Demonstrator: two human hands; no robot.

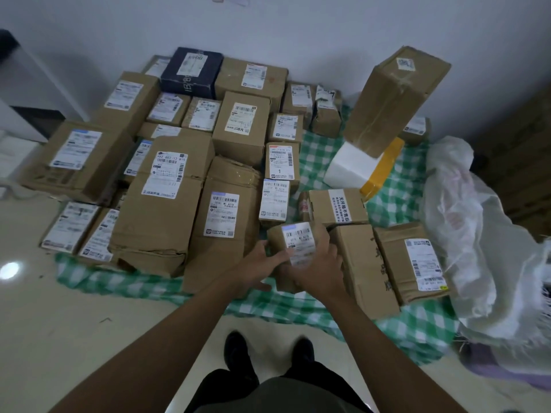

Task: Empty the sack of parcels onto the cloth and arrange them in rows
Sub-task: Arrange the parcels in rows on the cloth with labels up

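both hands on one small cardboard parcel at the near edge of the green checked cloth: left hand grips its left side, right hand wraps its right side. packed rows of labelled boxes fill the left and far cloth. white woven sack lies crumpled at right. tall box leans on a white foam box, far right.

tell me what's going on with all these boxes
A person is sorting parcels on a green checked cloth. Both hands, left and right, hold a small labelled box near the front edge. Many boxes already sit in rough rows; a white sack lies to the right.
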